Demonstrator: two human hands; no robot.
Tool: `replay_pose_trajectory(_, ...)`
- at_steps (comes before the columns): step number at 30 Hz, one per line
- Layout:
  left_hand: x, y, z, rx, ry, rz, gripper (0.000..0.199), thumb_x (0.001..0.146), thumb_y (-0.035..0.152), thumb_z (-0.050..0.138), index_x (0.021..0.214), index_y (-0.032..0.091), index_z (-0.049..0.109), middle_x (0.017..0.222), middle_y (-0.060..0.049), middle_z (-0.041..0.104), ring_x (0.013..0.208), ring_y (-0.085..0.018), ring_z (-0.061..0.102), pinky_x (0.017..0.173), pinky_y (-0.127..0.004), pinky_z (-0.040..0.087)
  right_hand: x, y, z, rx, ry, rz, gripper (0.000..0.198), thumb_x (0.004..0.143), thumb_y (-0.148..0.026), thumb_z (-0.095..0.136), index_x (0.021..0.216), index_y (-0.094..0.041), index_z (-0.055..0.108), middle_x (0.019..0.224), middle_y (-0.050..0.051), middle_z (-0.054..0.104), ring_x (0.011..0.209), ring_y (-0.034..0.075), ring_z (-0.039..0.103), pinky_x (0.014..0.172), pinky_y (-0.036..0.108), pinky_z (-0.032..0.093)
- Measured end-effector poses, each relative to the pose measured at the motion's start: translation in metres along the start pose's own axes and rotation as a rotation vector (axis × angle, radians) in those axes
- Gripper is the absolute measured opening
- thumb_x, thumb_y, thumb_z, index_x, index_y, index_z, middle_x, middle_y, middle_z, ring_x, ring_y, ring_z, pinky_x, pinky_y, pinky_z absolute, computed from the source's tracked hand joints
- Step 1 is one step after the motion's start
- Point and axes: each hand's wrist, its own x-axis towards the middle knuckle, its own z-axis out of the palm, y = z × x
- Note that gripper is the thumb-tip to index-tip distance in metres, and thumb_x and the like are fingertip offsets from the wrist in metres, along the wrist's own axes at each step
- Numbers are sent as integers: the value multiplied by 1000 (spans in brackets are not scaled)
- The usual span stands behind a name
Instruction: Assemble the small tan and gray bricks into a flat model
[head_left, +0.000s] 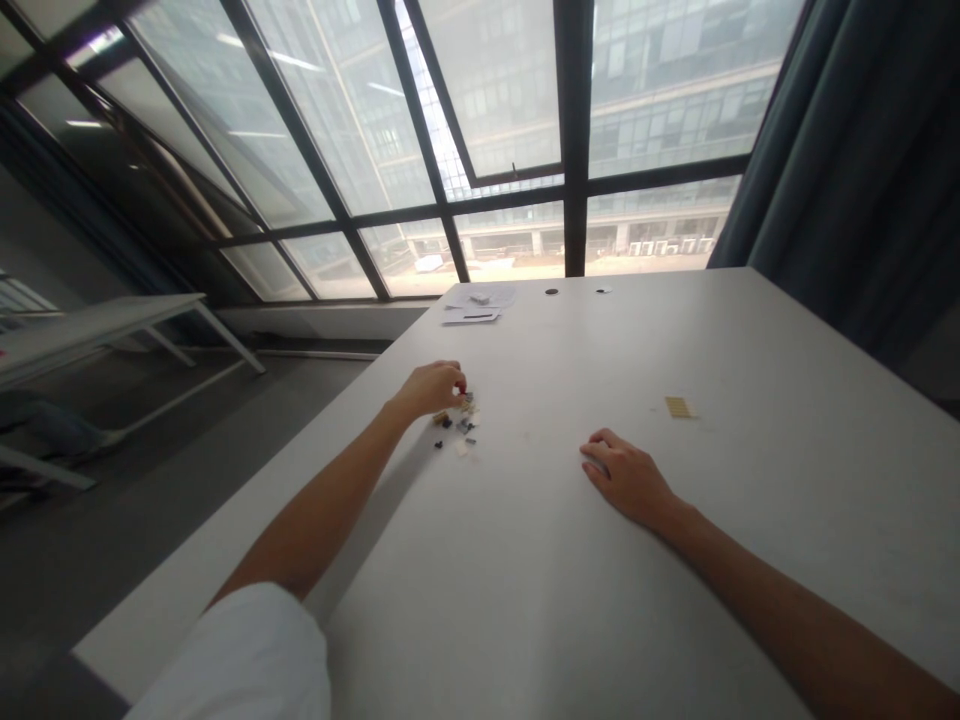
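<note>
My left hand (pixel 433 388) is over the far side of a small pile of building-toy pieces (pixel 465 426), its fingertips pinched together. A tiny red piece (pixel 460 387) shows between the fingertips; its exact shape is too small to tell. The pile holds grey, black, tan and white bits, some lying loose at its near edge. My right hand (pixel 624 474) rests on the white table (pixel 525 560) to the right of the pile, thumb and fingers apart and loosely bent, with nothing visible in it. Farther right lies a flat yellowish ridged plate (pixel 679 407), touched by neither hand.
Papers (pixel 480 297) with a dark pen-like item (pixel 478 317) on them lie at the table's far left corner. A black round disc (pixel 551 292) and a small white-and-black item (pixel 603 291) are near the far edge. Windows stand beyond; a dark curtain (pixel 840 170) hangs at right.
</note>
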Motion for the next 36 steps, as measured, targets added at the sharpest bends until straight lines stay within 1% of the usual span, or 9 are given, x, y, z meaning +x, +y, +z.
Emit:
replay_pose_trajectory(4,1,58,5,-47,133,146,12,81,26,61,83,23,73,104,-3,68,99,-20,60,76,-27,46,1,3,4,64,33,8,25,97,-27,50,115,-24,67,113,4,66,97,17,65,86,27,48)
replay_pose_trajectory(8,4,129,32,-143,201,318,11,84,24,61,84,23,72,101,-5,66,96,-20,58,78,-28,49,3,5,3,85,113,62,29,97,-27,51,122,-22,64,114,6,67,97,18,65,85,28,49)
replay_pose_trajectory(10,9,161,46,-184,224,362,11,85,23,61,85,23,71,100,-6,65,95,-21,58,77,-30,51,3,7,-1,42,144,98,31,96,-25,52,125,-22,63,114,7,67,97,19,65,84,29,48)
replay_pose_trajectory(12,17,186,55,-217,235,382,9,85,22,62,85,22,71,99,-7,65,95,-23,58,76,-32,52,3,11,-8,-19,158,127,30,96,-23,52,125,-23,62,114,7,67,98,20,64,83,29,47)
replay_pose_trajectory(15,31,211,61,-226,256,415,7,82,20,63,84,21,70,98,-8,65,96,-24,57,74,-33,53,3,18,-18,-86,147,140,23,96,-22,53,116,-23,66,111,6,68,98,20,64,81,28,46)
replay_pose_trajectory(18,41,222,62,-226,301,455,7,82,20,63,84,21,70,98,-7,65,96,-24,57,73,-34,53,3,25,-25,-122,139,160,16,96,-22,55,103,-23,69,104,5,69,94,19,63,76,27,44)
replay_pose_trajectory(22,43,224,67,-289,381,465,7,85,22,63,86,21,70,100,-7,66,98,-22,57,81,-34,53,5,32,-25,-110,170,169,16,97,-24,55,94,-22,70,97,4,70,89,17,63,74,26,42)
replay_pose_trajectory(28,46,212,83,-518,461,425,9,84,24,68,91,25,73,99,-3,67,97,-19,58,86,-31,52,8,39,-21,-14,288,179,12,95,-21,59,94,-22,71,94,4,70,83,16,62,73,26,41)
replay_pose_trajectory(36,54,210,90,-706,494,414,9,83,21,71,90,25,75,93,-2,66,93,-18,59,87,-31,51,8,40,-19,49,344,210,12,94,-21,60,93,-22,72,92,3,69,74,15,60,69,26,40)
